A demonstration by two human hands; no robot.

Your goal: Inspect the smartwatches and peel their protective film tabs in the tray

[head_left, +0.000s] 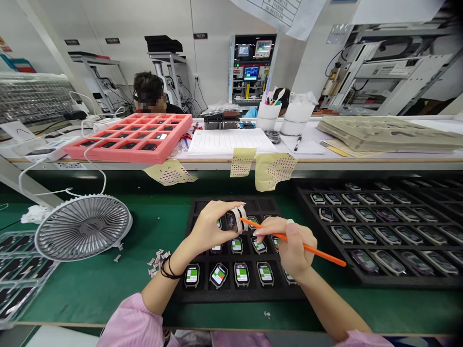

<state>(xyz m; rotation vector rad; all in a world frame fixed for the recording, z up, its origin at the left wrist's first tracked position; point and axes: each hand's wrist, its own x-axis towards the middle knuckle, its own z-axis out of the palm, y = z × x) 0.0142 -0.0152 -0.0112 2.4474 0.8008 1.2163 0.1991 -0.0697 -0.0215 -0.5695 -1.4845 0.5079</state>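
My left hand (210, 226) pinches a pale-rimmed smartwatch case (232, 220) between thumb and fingers, tilted on edge above the tray. A second pale rim shows right beside it; whether it is a separate piece, I cannot tell. My right hand (294, 246) grips a thin orange stick (321, 253). The stick's pointed end meets or nearly meets the case's right edge. Beneath both hands lies a black foam tray (231, 295) with several watch cases in its slots. Many have lit screens with green and white blocks, such as the front watch (241, 274). My hands hide part of the tray.
A round grey fan (85, 226) stands left, near small scattered pieces (157, 262) and a clear tray (21, 274) of dark parts. More watches fill a black tray (361, 277) at right. The shelf holds a pink foam tray (126, 152) and papers (231, 140). A person (150, 94) sits beyond.
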